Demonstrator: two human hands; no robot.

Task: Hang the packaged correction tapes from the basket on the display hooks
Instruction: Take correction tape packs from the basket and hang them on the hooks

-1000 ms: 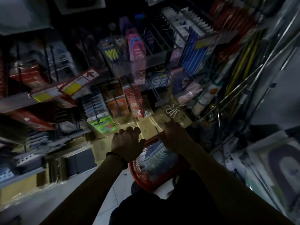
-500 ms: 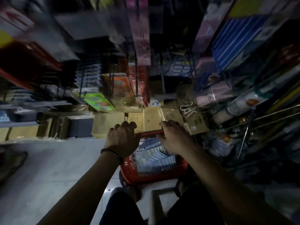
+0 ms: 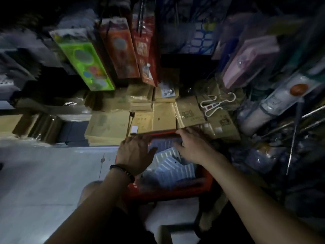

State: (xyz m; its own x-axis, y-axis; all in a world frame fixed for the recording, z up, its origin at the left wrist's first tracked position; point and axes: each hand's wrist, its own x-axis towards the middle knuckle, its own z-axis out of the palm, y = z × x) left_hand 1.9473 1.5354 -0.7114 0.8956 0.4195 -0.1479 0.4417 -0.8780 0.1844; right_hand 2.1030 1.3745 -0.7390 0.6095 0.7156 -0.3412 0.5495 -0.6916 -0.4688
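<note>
A red basket [image 3: 177,191] sits low on the floor in front of me, against the bottom shelf. Inside lie several packaged correction tapes [image 3: 173,165], pale blue-white ribbed cards, loosely piled. My left hand [image 3: 135,153] hovers over the basket's far left rim with fingers spread and straight, holding nothing. My right hand [image 3: 192,146] reaches over the far right rim, fingers extended, also holding nothing. Above, packs hang from dark display hooks [image 3: 140,18]; the hooks themselves are barely visible in the dim, blurred light.
Stacks of brown envelopes [image 3: 163,117] fill the low shelf behind the basket. A green pack [image 3: 84,59], an orange pack [image 3: 119,48] and a red pack [image 3: 143,50] hang above. White clips [image 3: 213,106] lie to the right. Pale floor [image 3: 44,173] spreads left.
The view dropped lower and closer to the bottom shelf. Both hands let go of the basket's red handle and now spread open over its far rim.
</note>
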